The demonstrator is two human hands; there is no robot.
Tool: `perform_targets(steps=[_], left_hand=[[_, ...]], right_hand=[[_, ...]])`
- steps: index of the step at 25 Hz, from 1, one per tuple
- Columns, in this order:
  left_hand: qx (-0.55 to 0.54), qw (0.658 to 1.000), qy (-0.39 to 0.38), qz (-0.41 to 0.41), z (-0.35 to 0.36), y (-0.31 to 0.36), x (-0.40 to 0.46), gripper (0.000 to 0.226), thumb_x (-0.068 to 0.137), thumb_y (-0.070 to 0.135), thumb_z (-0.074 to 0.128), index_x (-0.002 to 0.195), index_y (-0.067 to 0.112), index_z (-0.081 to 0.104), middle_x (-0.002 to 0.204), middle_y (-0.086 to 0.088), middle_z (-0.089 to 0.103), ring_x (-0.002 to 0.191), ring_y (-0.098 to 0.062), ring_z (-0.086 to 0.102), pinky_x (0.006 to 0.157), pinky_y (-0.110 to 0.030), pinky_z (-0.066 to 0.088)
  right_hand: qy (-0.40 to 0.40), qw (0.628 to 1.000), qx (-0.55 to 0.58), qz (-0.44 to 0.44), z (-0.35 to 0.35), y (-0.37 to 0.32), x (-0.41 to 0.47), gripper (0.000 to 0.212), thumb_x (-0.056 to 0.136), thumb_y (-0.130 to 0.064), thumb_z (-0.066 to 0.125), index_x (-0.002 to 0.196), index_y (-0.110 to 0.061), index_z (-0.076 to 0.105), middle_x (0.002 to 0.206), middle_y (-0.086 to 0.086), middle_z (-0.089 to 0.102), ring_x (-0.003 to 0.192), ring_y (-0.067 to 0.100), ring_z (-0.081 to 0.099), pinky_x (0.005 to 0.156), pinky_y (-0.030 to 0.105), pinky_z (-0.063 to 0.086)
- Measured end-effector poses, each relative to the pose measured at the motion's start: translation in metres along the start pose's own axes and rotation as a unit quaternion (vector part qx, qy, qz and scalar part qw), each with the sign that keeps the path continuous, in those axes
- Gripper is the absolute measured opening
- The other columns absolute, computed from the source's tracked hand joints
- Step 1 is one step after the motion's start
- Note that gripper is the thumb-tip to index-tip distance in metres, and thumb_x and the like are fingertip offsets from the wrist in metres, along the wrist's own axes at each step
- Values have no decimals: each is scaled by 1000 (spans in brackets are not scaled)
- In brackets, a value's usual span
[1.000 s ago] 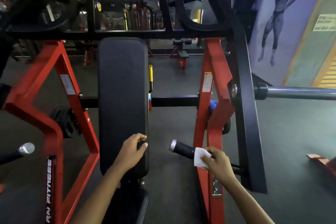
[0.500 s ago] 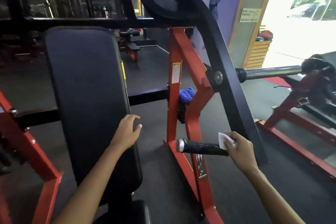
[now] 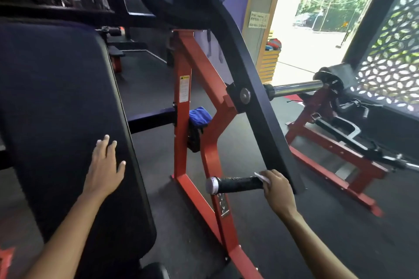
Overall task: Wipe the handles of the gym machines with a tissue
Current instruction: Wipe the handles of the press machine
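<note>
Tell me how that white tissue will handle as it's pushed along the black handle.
The tissue looks thin and crumpled in the right hand, so it's probably floppy and light. The handle looks textured, so the tissue may snag or tear.

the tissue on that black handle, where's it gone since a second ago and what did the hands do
The right hand slid the tissue along the black handle, from near its capped free end to the inner end by the black lever arm, leaving most of the grip bare. The left hand went from curled on the edge of the back pad to lying flat on it. The right hand grips the tissue as before.
</note>
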State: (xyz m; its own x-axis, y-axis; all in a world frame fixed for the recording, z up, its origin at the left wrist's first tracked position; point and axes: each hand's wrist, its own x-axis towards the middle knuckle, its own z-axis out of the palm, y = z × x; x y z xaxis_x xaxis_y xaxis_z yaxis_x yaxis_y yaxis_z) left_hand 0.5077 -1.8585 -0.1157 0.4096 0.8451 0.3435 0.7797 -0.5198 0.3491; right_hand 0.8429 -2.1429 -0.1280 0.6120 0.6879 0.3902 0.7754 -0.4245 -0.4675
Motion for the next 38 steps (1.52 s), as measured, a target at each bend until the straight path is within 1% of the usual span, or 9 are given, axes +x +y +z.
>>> perform_targets(steps=[7,13,16,20,24,27,30,36,38], left_hand=[[24,999,5,30,19,-16,19,67,88,11,59,144,-3,25,157,-17,9,144,-35,7,115,-51,15],[73,995,14,65,32,-36,31,77,86,11,60,147,-3,15,158,-15,3,145,-31,3,115,-51,16],[75,993,37,81,38,-42,29,76,89,13,55,148,-1,9,159,-12,0,146,-28,-2,117,-45,6],[81,992,49,83,42,-44,28,70,88,26,29,149,2,4,159,-9,-5,146,-25,-5,117,-32,-12],[67,992,66,81,44,-43,28,71,90,18,39,149,3,3,159,-10,-5,146,-25,-6,117,-31,-13],[69,993,62,76,43,-42,29,81,87,10,54,149,3,2,159,-10,-6,146,-26,-7,116,-31,-14],[70,993,55,74,42,-41,28,82,87,10,54,149,4,1,159,-10,-6,146,-25,-7,116,-31,-16],[70,994,50,72,42,-41,30,80,87,9,54,149,3,2,158,-11,-7,146,-24,-10,115,-30,-18],[68,994,51,67,43,-40,30,80,87,8,54,149,3,3,159,-11,-7,145,-23,-11,115,-30,-18]], right_hand=[[19,1000,-12,3,14,2,7,28,76,7,60,91,-13,74,83,3,65,80,27,59,70,35,49],[28,999,-32,17,24,-5,11,30,74,10,60,90,-11,74,87,6,67,82,29,59,71,27,42],[4,999,-31,35,20,-6,13,23,78,-4,59,92,-14,75,89,4,67,84,27,60,73,29,44],[-5,997,21,72,13,-13,14,19,89,-21,60,100,-12,73,98,3,68,92,20,61,84,32,47],[29,996,-14,82,17,-23,13,11,87,-12,63,88,-9,74,87,6,70,82,23,64,72,21,39],[41,992,-23,115,21,-31,13,12,84,-8,65,89,-7,76,83,11,69,79,28,64,72,29,43],[54,986,-3,158,23,-41,12,15,83,-5,63,91,-5,76,84,14,67,81,30,63,74,32,47],[82,991,16,106,33,-77,-6,20,80,5,63,92,-5,75,86,11,70,75,21,61,71,23,47],[76,993,26,90,33,-89,-12,21,81,5,62,94,-6,75,88,8,71,72,10,55,68,5,39]])
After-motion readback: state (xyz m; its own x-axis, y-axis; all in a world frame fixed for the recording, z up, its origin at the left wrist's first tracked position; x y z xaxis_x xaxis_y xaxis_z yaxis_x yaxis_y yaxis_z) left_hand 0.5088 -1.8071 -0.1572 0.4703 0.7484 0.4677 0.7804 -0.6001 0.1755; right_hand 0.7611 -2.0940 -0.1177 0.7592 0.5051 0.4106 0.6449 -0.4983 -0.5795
